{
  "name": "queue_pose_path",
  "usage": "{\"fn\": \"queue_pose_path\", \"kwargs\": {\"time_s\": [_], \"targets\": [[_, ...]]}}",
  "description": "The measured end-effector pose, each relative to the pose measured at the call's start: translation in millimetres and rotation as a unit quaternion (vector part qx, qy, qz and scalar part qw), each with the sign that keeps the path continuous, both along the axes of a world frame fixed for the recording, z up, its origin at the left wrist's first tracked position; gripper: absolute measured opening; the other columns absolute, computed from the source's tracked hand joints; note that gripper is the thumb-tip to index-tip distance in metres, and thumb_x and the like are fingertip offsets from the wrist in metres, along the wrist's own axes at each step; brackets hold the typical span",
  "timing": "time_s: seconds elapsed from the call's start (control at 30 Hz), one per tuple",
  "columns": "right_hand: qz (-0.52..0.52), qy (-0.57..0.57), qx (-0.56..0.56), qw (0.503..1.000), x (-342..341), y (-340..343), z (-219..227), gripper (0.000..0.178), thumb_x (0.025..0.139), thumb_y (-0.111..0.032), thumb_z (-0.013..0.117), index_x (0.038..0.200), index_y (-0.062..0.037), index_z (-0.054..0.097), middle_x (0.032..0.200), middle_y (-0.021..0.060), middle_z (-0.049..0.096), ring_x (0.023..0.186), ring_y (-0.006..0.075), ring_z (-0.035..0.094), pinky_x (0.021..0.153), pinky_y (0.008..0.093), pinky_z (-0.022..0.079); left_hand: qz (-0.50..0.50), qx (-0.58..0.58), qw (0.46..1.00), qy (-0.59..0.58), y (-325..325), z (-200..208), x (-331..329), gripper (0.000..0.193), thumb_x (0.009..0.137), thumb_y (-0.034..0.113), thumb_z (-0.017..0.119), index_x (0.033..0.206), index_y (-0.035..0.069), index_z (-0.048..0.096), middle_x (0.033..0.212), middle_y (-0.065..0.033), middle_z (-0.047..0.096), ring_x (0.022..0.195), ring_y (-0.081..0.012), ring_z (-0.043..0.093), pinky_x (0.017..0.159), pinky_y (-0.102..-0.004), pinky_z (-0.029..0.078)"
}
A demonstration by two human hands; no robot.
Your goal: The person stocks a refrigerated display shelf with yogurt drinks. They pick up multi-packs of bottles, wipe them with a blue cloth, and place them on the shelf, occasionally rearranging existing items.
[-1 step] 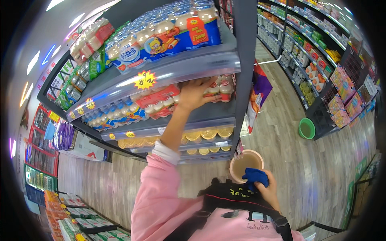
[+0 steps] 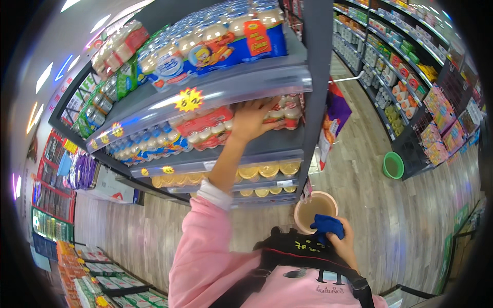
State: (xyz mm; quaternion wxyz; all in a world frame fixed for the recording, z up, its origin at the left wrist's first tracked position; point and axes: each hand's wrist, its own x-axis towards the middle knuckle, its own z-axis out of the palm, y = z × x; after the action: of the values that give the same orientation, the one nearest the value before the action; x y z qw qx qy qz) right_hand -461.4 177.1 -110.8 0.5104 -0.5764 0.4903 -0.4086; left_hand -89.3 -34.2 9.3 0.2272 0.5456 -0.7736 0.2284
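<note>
Bottle pack (image 2: pixel 280 110) on the second shelf (image 2: pixel 241 154) is touched by the raised left hand (image 2: pixel 252 120).
Fingers are spread flat on it; the right hand (image 2: pixel 343 241) is closed around a blue cloth (image 2: pixel 326 226) beside a bucket (image 2: pixel 314 208). Nothing differs from the earlier frame.

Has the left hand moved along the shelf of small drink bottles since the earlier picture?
No. The left hand rests at the same multipack of bottles, just left of the grey shelf upright.
</note>
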Motion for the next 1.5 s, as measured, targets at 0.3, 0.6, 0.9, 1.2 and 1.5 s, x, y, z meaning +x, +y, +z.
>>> {"fn": "queue_pose_path", "kwargs": {"time_s": [0.3,0.6,0.9,1.2,1.5], "targets": [[0.005,-0.008,0.049,0.999,13,4,21,0.04,0.072,0.0,0.063,0.111,-0.0008,0.057,0.1,0.0077,0.06,0.093,0.0173,0.058,0.085,0.0296,0.045,0.067,-0.095,0.993,0.031,15,-34,18,0.06,0.084,0.029,0.062,0.135,0.004,0.041,0.133,-0.0202,0.045,0.116,-0.0335,0.05,0.092,-0.041,0.046],[0.001,0.019,0.011,1.0,19,1,25,0.038,0.074,-0.001,0.062,0.111,-0.001,0.057,0.099,0.0083,0.06,0.093,0.0173,0.057,0.085,0.0295,0.045,0.093,-0.064,0.987,-0.116,46,-27,40,0.057,0.08,0.011,0.054,0.136,0.007,0.042,0.142,-0.0141,0.041,0.093,-0.0193,0.058,0.079,-0.0288,0.051],[0.009,0.024,0.005,1.0,21,-9,14,0.038,0.071,-0.003,0.065,0.109,-0.0006,0.059,0.101,0.011,0.061,0.095,0.0215,0.059,0.086,0.0314,0.045,0.038,-0.07,0.994,0.074,45,-21,18,0.055,0.076,0.018,0.067,0.127,0.006,0.05,0.129,-0.0109,0.051,0.106,-0.0289,0.055,0.088,-0.0394,0.048],[0.053,0.047,-0.004,0.997,19,-16,18,0.039,0.07,-0.002,0.066,0.109,-0.0011,0.06,0.1,0.0117,0.061,0.094,0.0221,0.06,0.085,0.0314,0.046,0.049,-0.062,0.995,0.06,-13,3,-18,0.071,0.064,0.053,0.074,0.123,0.016,0.058,0.123,-0.0086,0.058,0.117,-0.0329,0.051,0.095,-0.0451,0.042],[0.021,0.0,0.036,0.999,14,-16,17,0.041,0.071,-0.003,0.066,0.111,-0.0008,0.057,0.1,0.0097,0.06,0.094,0.0199,0.058,0.086,0.0306,0.045,0.063,-0.043,0.993,0.088,3,-6,-26,0.077,0.061,0.059,0.071,0.128,0.023,0.058,0.127,-0.0104,0.056,0.12,-0.0337,0.048,0.097,-0.0511,0.038]]}}
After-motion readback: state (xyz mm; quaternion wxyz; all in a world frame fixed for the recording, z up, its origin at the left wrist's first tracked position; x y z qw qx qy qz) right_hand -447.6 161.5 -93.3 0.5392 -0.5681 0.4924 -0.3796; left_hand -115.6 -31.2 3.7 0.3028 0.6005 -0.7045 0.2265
